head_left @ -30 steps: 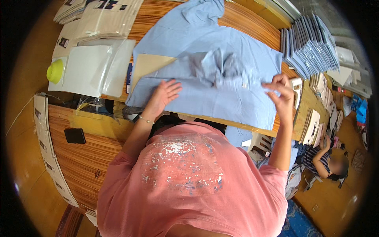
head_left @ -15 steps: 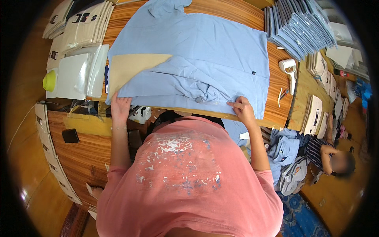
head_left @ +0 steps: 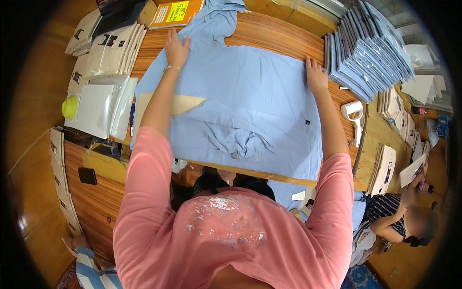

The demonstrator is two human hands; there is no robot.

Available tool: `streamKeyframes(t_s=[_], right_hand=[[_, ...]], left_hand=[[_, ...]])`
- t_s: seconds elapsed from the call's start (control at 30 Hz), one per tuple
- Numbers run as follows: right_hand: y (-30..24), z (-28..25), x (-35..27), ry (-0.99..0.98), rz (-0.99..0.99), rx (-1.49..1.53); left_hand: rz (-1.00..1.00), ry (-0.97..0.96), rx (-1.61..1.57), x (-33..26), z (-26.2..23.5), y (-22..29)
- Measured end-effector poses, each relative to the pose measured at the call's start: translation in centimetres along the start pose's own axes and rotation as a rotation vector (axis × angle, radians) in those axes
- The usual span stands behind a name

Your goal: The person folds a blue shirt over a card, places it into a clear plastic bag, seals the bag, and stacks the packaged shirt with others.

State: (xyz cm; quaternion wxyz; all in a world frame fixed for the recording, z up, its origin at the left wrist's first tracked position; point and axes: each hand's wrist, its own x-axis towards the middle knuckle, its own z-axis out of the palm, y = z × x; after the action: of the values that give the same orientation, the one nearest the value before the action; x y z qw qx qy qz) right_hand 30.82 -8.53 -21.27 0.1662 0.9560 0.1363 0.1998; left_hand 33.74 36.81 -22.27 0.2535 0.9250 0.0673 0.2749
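Observation:
A light blue shirt point(head_left: 255, 82) lies spread over the wooden table, one part trailing to the far edge. Its near section is folded over, with bunched cloth in the middle. Part of a flat beige board point(head_left: 187, 103) shows on the shirt's left side, partly hidden by my left forearm. My left hand point(head_left: 177, 50) rests on the far left of the shirt, thumb apart from the fingers. At the shirt's far right edge lies my right hand point(head_left: 316, 75), its fingers stretched out over the cloth and the table. Neither hand visibly grips anything.
Packed blue shirts point(head_left: 368, 53) are stacked at the far right, beside a white handheld device point(head_left: 353, 115). Beige packed garments point(head_left: 115, 50) and clear plastic bags point(head_left: 98, 108) lie on the left, with a yellow-green round object point(head_left: 70, 107). Another person point(head_left: 392, 216) sits at the right.
Both hands have left the shirt's near edge and reached forward to its far side. The shirt's near folded cloth looks slightly rearranged, and the view has shifted so the far table edge shows.

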Motion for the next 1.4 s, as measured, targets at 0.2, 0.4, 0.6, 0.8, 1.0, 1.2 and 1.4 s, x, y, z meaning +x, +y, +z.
streamKeyframes(t_s=[0.2,0.4,0.6,0.8,1.0,1.2,1.4], right_hand=[[3.5,-3.9,-1.4,-0.447,0.123,-0.015],[8.5,-13.8,-10.4,-0.187,0.227,0.397],[6.7,-16.1,-25.3,-0.172,0.478,0.987],[2.0,-13.9,-32.6,-0.208,0.874,1.445],[2.3,-12.6,-35.6,-0.412,0.778,1.376],[4.2,-13.4,-26.4,-0.335,0.828,0.981],[3.9,-5.8,-20.3,-0.073,0.636,0.603]], left_hand=[[-0.212,-0.496,-0.031,2.4,-0.9,1.2],[-0.243,-0.374,-0.685,-1.6,-11.7,0.8],[-0.445,-0.512,-0.661,-14.8,-23.3,-0.5],[-0.358,-0.545,-0.391,-22.8,-22.3,-5.0],[-0.134,-0.382,0.084,-23.6,-22.4,-5.0],[0.247,-0.487,-0.286,-22.4,-19.1,5.7],[0.525,-1.016,-0.166,-23.8,-17.2,8.2]])
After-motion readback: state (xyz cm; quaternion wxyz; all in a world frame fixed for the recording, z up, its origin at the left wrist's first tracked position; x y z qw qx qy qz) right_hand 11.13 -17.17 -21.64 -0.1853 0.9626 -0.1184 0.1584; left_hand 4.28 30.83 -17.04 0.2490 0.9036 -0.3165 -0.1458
